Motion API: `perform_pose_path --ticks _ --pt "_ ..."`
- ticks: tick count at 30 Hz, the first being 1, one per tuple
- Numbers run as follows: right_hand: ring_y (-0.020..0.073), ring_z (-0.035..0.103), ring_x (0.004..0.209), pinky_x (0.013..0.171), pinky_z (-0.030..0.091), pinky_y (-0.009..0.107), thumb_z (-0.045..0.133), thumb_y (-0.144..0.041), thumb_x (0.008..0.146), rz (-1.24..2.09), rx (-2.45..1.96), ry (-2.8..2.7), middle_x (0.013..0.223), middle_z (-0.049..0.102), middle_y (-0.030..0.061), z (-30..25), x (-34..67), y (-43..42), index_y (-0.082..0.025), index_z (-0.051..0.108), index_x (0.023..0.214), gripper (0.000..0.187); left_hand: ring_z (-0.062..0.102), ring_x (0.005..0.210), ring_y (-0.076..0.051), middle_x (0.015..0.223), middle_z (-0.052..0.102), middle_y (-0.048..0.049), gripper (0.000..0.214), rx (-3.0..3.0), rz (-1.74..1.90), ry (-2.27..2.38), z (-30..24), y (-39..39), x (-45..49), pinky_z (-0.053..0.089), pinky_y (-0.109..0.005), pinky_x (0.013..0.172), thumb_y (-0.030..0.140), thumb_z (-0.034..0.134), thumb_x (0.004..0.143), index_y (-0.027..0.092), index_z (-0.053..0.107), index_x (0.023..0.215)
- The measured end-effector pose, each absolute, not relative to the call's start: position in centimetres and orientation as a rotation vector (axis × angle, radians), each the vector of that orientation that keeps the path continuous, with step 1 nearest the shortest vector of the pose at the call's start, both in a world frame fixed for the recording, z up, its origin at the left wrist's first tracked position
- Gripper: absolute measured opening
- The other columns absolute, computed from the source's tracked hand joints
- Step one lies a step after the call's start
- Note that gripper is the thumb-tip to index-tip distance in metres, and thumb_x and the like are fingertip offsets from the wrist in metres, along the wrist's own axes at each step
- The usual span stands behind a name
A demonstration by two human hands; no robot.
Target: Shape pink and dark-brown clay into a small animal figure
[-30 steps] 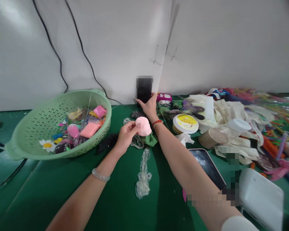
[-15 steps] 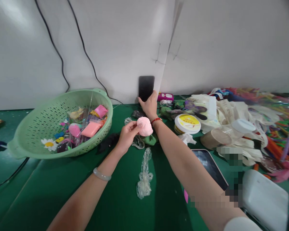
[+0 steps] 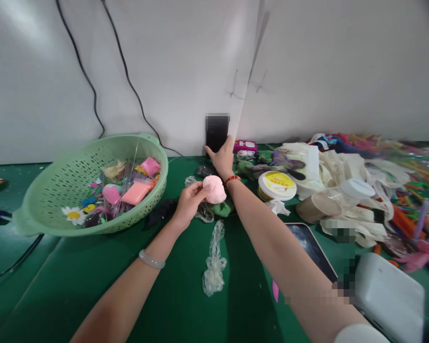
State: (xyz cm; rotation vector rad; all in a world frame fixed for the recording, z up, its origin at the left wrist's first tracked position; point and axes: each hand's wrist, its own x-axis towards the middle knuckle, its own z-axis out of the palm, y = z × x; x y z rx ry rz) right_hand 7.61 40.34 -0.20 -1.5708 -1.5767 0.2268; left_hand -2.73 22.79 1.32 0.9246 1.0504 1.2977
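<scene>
My left hand point(image 3: 191, 202) pinches a soft pale pink lump point(image 3: 214, 189), which looks like modelling clay, above the middle of the table. Farther back, my right hand point(image 3: 222, 157) grips the lower end of a black phone point(image 3: 217, 131) that leans upright against the white wall. Its thumb lies on the phone's left edge and its fingers on the right edge. Just under the pink lump are something green point(image 3: 222, 208) and some clear plastic wrap point(image 3: 204, 214). Nearer to me, a crumpled clear plastic strip point(image 3: 214, 274) lies on the green table.
To the left stands a green colander point(image 3: 53, 190) with clay packets and small trinkets. On the right are a yellow-lidded tub point(image 3: 277, 186), a bottle point(image 3: 329, 202), a tablet point(image 3: 312, 247), a white box point(image 3: 389, 295), and piled cloth straps. Black cables point(image 3: 93, 90) hang down the wall.
Both hands keep their holds on the pink lump and the phone with hardly any movement. The view has shifted very slightly.
</scene>
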Motion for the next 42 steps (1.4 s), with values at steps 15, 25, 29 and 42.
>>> perform_pose_path --ticks 15,25,29,42 --pt "0.0402 0.068 0.109 0.091 0.054 0.052 0.087 -0.042 0.072 0.294 -1.639 -1.85 0.115 0.069 0.0223 3.3 11.6 41.0 -0.011 0.044 0.135 0.082 0.068 0.076 -0.015 0.081 0.074 -0.0028 0.056 0.883 1.295 1.013 1.2 22.7 -2.8 0.057 -0.026 0.073 0.056 0.091 0.055 0.014 0.074 0.088" --pt "0.0387 0.069 0.103 0.086 0.054 0.05 0.084 -0.04 0.078 0.155 -1.703 -1.978 0.109 0.074 0.0193 5.2 12.7 42.0 -0.013 0.052 0.131 0.067 0.067 0.079 -0.015 0.083 0.073 -0.0035 0.055 0.89 1.288 1.015 1.2 22.6 -2.9 0.056 -0.025 0.073 0.055 0.091 0.058 0.013 0.074 0.09" --pt "0.0354 0.07 0.1 0.086 0.053 0.045 0.067 -0.047 0.092 0.174 -1.645 -1.98 0.103 0.075 0.0149 5.6 13.2 42.4 -0.017 0.061 0.122 0.043 0.066 0.077 -0.014 0.081 0.072 -0.0026 0.055 0.894 1.281 1.02 1.3 22.6 -2.9 0.054 -0.023 0.071 0.055 0.091 0.057 0.013 0.075 0.089" --pt "0.0265 0.071 0.087 0.088 0.052 0.042 0.018 -0.05 0.108 0.225 -1.536 -1.707 0.08 0.068 0.0099 8.0 15.7 40.1 -0.018 0.067 0.09 0.061 0.066 0.08 -0.014 0.087 0.074 -0.0034 0.054 0.893 1.305 0.989 1.1 22.5 -2.9 0.056 -0.025 0.075 0.053 0.091 0.058 0.013 0.075 0.09"
